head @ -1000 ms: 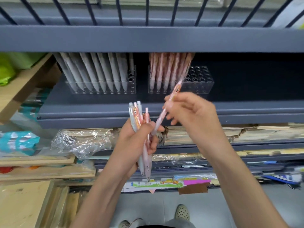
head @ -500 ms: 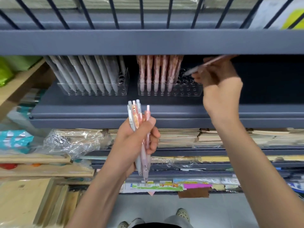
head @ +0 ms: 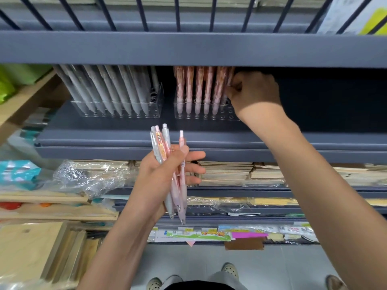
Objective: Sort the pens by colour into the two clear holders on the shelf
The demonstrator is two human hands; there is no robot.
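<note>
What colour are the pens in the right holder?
The pens are pink with a darker print, clearest in the head view.

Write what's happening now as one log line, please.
right hand: pinches pink pen at right holder | left hand: holds pen bunch | left holder: grey pens

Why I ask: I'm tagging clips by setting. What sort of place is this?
Probably a stationery shop: a grey metal shelf carries a clear left holder of grey pens and a right holder of pink pens; wrapped paper stacks fill the shelf below; labels line a lower shelf edge.
</note>
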